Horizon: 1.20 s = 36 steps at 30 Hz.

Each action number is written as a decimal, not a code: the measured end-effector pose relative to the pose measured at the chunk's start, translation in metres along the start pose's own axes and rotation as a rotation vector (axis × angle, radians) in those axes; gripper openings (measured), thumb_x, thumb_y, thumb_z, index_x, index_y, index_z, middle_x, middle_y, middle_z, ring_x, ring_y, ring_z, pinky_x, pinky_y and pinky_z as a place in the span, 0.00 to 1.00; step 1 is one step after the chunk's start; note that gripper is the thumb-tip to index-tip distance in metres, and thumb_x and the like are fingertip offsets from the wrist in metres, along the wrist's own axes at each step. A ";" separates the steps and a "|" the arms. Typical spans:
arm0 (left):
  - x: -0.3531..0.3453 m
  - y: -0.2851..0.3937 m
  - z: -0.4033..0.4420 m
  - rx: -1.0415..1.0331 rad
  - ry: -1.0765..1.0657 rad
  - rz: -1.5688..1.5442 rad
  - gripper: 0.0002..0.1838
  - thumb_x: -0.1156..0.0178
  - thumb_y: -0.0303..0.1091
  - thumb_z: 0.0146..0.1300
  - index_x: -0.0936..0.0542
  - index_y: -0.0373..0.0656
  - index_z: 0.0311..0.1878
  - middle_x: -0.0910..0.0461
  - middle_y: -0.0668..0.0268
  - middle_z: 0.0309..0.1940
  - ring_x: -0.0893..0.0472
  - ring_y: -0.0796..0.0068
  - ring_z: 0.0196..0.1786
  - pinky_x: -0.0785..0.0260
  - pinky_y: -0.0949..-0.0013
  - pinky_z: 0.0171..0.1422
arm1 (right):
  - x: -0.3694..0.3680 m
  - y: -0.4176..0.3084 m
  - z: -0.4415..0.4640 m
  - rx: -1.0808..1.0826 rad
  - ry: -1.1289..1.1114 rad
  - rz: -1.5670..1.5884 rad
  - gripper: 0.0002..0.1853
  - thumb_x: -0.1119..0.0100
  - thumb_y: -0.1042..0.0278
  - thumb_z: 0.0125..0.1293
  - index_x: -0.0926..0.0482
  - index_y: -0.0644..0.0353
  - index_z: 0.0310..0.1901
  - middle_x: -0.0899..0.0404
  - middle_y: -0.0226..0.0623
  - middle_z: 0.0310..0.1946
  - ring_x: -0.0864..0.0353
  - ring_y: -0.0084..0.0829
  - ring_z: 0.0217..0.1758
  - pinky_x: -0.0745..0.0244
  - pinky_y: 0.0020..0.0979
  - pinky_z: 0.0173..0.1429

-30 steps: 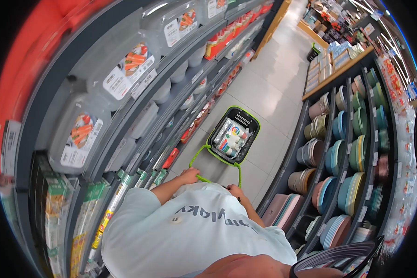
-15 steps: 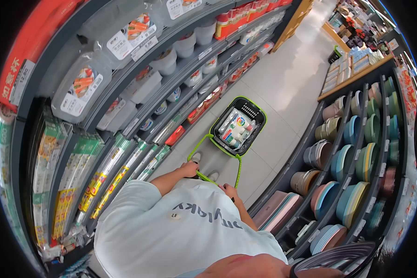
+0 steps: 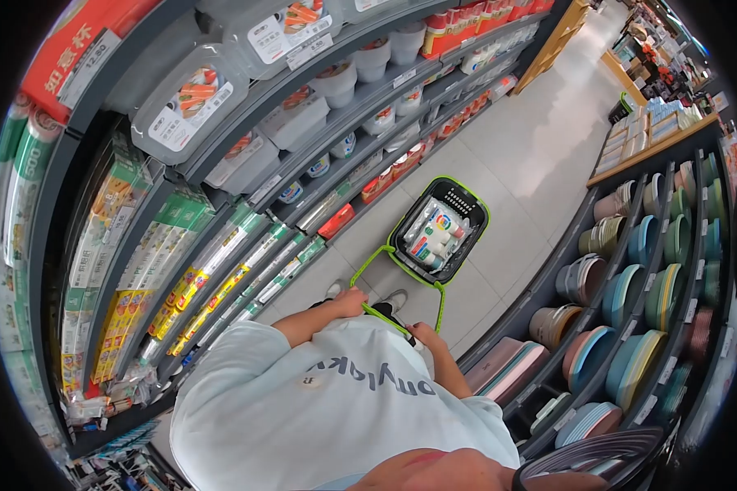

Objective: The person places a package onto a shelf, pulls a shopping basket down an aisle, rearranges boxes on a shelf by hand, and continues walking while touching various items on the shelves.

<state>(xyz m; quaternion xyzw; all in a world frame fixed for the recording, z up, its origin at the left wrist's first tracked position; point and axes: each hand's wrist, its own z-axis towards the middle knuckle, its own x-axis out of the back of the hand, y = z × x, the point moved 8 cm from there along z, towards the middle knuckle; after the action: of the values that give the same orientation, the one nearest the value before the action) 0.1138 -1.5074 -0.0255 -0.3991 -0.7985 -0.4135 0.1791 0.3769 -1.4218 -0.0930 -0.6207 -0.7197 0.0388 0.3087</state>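
Note:
A black shopping basket (image 3: 467,203) with a bright green rim stands out in front of my legs, over the tiled floor. Its long green handle (image 3: 368,266) reaches back to my waist. My left hand (image 3: 350,303) is closed around the left part of the handle's crossbar. On the right end of that bar, my right hand (image 3: 421,333) is also closed. Inside the basket lies a white plastic package (image 3: 436,222) with coloured print, and beside it are small white containers (image 3: 442,248) whose kind I cannot make out.
Shelving on my left holds clear food containers (image 3: 184,106), white tubs (image 3: 373,61) and long boxed rolls (image 3: 98,254). To my right, racks carry stacked coloured bowls (image 3: 581,278) and plates (image 3: 585,425). The tiled aisle (image 3: 499,164) runs ahead between them. My shoes (image 3: 396,300) show below the handle.
The shelves and basket sit farther right in the view. My feet have changed position, the right shoe now farther forward. Both hands keep their hold on the handle.

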 end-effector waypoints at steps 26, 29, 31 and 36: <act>-0.025 -0.165 -0.144 -0.268 0.095 -0.097 0.14 0.41 0.33 0.58 0.18 0.47 0.48 0.19 0.61 0.51 0.27 0.55 0.64 0.31 0.46 0.63 | -0.167 -0.169 -0.078 -0.194 0.527 0.033 0.31 0.57 0.39 0.75 0.15 0.60 0.40 0.15 0.55 0.39 0.16 0.58 0.47 0.24 0.52 0.52; -0.009 -0.154 -0.169 -0.258 0.160 -0.089 0.11 0.43 0.27 0.58 0.18 0.44 0.44 0.20 0.57 0.47 0.24 0.51 0.57 0.29 0.52 0.60 | -0.179 -0.167 -0.071 -0.173 0.434 0.070 0.30 0.55 0.40 0.75 0.13 0.60 0.44 0.14 0.54 0.41 0.15 0.55 0.48 0.24 0.50 0.53; -0.014 -0.156 -0.183 -0.228 0.224 -0.165 0.11 0.44 0.25 0.57 0.18 0.44 0.43 0.20 0.56 0.45 0.23 0.50 0.56 0.29 0.51 0.59 | -0.188 -0.171 -0.070 -0.149 0.387 0.093 0.30 0.55 0.40 0.75 0.14 0.61 0.44 0.14 0.54 0.41 0.15 0.55 0.48 0.24 0.50 0.54; -0.051 -0.172 -0.226 -0.116 0.363 -0.243 0.12 0.45 0.23 0.57 0.16 0.46 0.41 0.17 0.59 0.44 0.23 0.52 0.56 0.28 0.53 0.58 | -0.230 -0.182 -0.087 -0.032 0.215 0.128 0.32 0.57 0.39 0.75 0.14 0.62 0.47 0.16 0.57 0.46 0.18 0.58 0.53 0.25 0.50 0.58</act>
<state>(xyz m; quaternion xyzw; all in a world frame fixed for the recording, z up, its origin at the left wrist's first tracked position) 0.0001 -1.7722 -0.0113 -0.2286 -0.7704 -0.5423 0.2453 0.2700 -1.7031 -0.0340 -0.6708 -0.6418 -0.0199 0.3711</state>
